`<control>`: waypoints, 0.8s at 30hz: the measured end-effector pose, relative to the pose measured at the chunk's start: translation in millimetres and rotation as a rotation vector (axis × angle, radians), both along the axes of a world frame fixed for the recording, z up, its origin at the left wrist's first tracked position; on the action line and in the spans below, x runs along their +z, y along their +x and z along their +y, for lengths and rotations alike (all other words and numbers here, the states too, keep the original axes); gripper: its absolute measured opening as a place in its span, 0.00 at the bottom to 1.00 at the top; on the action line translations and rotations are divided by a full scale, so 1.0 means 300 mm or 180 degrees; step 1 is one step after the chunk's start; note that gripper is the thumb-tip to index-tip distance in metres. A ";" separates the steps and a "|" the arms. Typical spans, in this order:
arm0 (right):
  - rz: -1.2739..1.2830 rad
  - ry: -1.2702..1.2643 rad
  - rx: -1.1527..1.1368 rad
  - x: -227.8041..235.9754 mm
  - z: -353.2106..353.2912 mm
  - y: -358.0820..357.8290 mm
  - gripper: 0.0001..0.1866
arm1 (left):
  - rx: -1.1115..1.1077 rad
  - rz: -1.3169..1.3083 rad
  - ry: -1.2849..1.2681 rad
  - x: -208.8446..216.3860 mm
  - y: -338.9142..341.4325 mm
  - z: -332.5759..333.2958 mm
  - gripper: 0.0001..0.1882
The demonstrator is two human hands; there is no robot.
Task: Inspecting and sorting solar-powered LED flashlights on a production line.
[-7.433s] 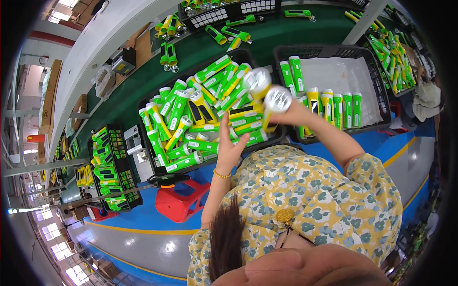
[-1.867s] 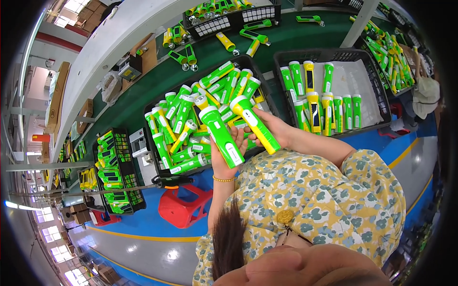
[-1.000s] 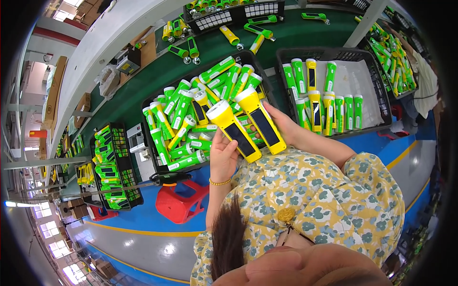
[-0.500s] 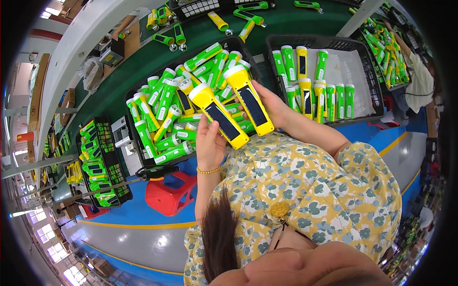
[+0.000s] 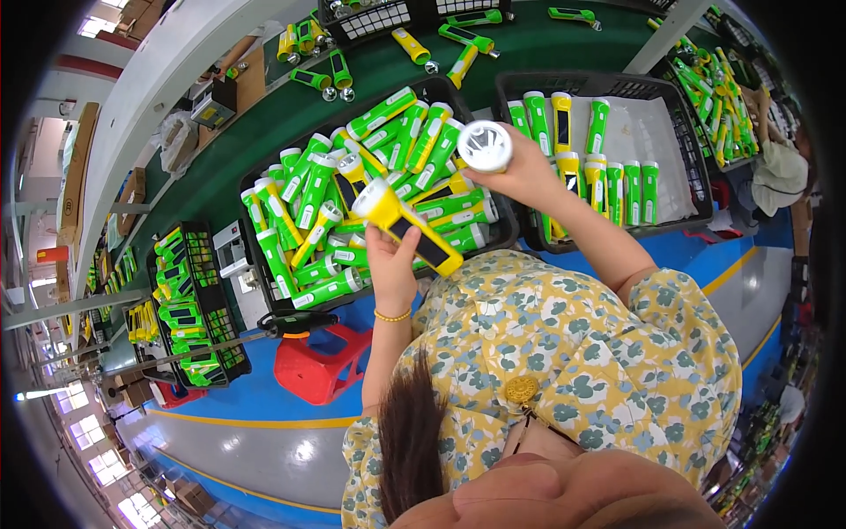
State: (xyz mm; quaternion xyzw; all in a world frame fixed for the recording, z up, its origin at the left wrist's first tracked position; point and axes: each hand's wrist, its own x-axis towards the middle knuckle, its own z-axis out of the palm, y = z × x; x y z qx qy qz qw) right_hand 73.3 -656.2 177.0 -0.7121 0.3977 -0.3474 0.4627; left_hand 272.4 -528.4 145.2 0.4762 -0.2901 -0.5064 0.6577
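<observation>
Yellow round beads form a bracelet (image 5: 392,316) on the left wrist; that forearm rises from six o'clock, the left hand (image 5: 393,264) turned palm up. Its thumb and fingers are clamped on the lower half of a yellow plastic flashlight with a flared white head and long dark panel (image 5: 408,227), thumb across the panel, head toward ten o'clock, butt toward four. From four o'clock comes the right forearm; the right hand (image 5: 526,172) is closed around a round-headed flashlight with a white rim and silvery reflector (image 5: 486,145), its reflector facing the camera at ten o'clock from the grip, its body mostly hidden. Both flashlights are held above a black plastic crate of heaped flashlights (image 5: 506,231). A paper-lined black mesh crate (image 5: 690,148) lies at two o'clock from the right hand. Any lettering on the flashlights is too small to tell.
</observation>
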 end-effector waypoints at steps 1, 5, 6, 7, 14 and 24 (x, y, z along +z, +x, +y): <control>-0.0248 0.0575 0.0201 0.028 -0.006 -0.018 0.22 | 0.0163 -0.0519 -0.0197 -0.003 -0.005 0.020 0.25; -0.0344 -0.1321 0.0073 0.108 -0.026 -0.076 0.21 | 0.0180 -0.2390 -0.0827 0.082 -0.007 0.068 0.28; -0.0151 -0.1481 -0.0071 0.081 -0.049 -0.076 0.21 | 0.0151 -0.2640 -0.0776 0.087 -0.008 0.048 0.27; 0.0044 -0.1635 -0.0216 0.034 -0.060 -0.074 0.21 | 0.0132 -0.2140 -0.0800 0.065 -0.027 0.044 0.27; -0.0067 -0.1526 0.0255 0.021 0.017 -0.051 0.21 | 0.0194 -0.2718 -0.1042 0.049 -0.031 0.024 0.29; -0.0792 -0.0372 0.0109 -0.021 0.019 -0.084 0.20 | 0.0280 -0.2045 -0.0391 0.095 -0.022 0.049 0.22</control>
